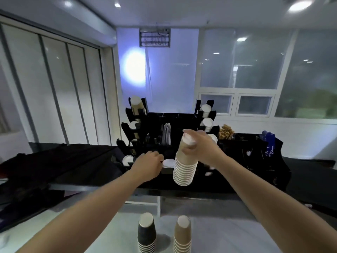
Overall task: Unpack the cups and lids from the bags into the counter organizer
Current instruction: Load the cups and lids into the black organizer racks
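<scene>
My right hand (pixel 200 147) grips the top of an upside-down stack of brown paper cups (pixel 185 168), held in the air in front of the black counter organizer (pixel 182 119). My left hand (pixel 148 167) reaches to the organizer's front, fingers curled beside a white lid (pixel 168 163); whether it holds anything is hidden. Cup stacks lie in the organizer's slanted side slots, brown at the upper left (pixel 135 105) and white on the right (pixel 206 109). Two more upside-down stacks stand near me, a black one (pixel 146 232) and a brown one (pixel 182 234).
A second black caddy (pixel 255 152) to the right holds brown packets (pixel 225 132) and a blue item (pixel 268 143). Dark fabric (pixel 54 161) lies over the counter at the left. A pale surface (pixel 218 234) carries the near stacks. Windows and a wall stand behind.
</scene>
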Tool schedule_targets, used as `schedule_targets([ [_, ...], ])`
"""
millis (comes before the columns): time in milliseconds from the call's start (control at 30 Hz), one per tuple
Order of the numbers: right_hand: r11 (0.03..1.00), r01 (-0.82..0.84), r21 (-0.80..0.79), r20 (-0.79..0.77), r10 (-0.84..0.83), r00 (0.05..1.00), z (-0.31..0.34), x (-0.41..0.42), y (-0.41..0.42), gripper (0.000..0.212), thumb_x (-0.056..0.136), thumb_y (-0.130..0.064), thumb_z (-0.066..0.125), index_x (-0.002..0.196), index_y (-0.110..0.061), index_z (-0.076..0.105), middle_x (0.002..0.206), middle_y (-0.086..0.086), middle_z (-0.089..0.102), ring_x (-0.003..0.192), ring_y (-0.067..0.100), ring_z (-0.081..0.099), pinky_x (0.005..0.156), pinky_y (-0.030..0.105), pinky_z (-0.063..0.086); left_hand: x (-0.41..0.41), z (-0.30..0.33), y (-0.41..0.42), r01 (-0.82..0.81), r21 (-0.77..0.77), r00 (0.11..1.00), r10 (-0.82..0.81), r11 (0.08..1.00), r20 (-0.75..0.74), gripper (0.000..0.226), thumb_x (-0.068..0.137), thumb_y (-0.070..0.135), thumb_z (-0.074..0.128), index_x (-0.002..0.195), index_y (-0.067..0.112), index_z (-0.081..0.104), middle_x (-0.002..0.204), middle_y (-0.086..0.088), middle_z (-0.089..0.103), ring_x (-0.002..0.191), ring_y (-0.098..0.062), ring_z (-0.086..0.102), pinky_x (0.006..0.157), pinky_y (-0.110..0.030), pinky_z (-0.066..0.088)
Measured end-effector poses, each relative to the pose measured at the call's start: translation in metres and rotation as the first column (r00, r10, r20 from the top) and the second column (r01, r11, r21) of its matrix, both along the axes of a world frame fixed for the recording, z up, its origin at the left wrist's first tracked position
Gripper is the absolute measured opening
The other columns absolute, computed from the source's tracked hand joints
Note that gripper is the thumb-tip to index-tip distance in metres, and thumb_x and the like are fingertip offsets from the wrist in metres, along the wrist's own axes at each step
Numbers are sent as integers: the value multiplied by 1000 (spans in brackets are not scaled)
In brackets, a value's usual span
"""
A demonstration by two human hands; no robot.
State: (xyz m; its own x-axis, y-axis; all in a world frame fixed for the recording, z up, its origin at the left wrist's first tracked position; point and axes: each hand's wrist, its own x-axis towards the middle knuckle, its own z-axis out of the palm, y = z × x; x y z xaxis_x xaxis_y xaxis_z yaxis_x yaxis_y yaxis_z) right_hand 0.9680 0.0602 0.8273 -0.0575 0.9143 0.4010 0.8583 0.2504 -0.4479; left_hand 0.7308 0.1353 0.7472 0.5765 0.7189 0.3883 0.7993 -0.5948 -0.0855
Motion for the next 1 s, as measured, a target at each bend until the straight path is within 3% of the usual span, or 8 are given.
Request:
schedule_targets([
  [233, 968, -44, 247, -16, 50, 999, 99, -67, 59, 61, 84, -44, 68, 137, -54, 38, 118, -5, 49, 102, 17, 51, 80, 29, 42, -76, 72, 73, -88, 62, 994, 84, 994, 65, 39, 101, 26, 37, 134, 22, 55, 130, -1, 58, 118, -26, 52, 93, -40, 46],
  [467, 909, -37, 414, -47, 61, 997, 128, -133, 145, 61, 84, -45, 69, 139, -49, 41, 115, -6, 48, 100, 17, 53, 82, 29, 41, -140, 87, 147, -153, 30, 981, 148, 988, 123, 41, 98, 28, 40, 136, 23, 56, 134, 0, 56, 121, -25, 51, 94, -42, 47],
  [667, 899, -38, 436, -55, 69, 996, 121, -175, 211, 60, 85, -44, 69, 137, -51, 39, 120, -9, 45, 101, 19, 55, 84, 32, 47, -166, 67, 209, -129, -64, 983, 136, 990, 125, 50, 94, 25, 43, 144, 23, 47, 147, 3, 47, 131, -24, 45, 98, -42, 46],
  [800, 908, -54, 416, -37, 76, 996, 111, -192, 243, 61, 87, -42, 70, 140, -48, 40, 124, -8, 46, 103, 18, 55, 86, 32, 48, -172, 51, 240, -104, -162, 986, 122, 981, 110, 64, 96, 26, 43, 157, 21, 27, 165, 5, 23, 147, -22, 29, 111, -43, 40],
  [1000, 935, -72, 347, 11, 73, 997, 90, -209, 275, 65, 87, -39, 72, 143, -45, 41, 126, -7, 47, 106, 17, 54, 90, 29, 46, -173, 31, 260, -53, -131, 987, 72, 990, 143, 70, 97, 27, 43, 161, 20, 14, 168, 7, 11, 152, -18, 19, 112, -42, 41],
])
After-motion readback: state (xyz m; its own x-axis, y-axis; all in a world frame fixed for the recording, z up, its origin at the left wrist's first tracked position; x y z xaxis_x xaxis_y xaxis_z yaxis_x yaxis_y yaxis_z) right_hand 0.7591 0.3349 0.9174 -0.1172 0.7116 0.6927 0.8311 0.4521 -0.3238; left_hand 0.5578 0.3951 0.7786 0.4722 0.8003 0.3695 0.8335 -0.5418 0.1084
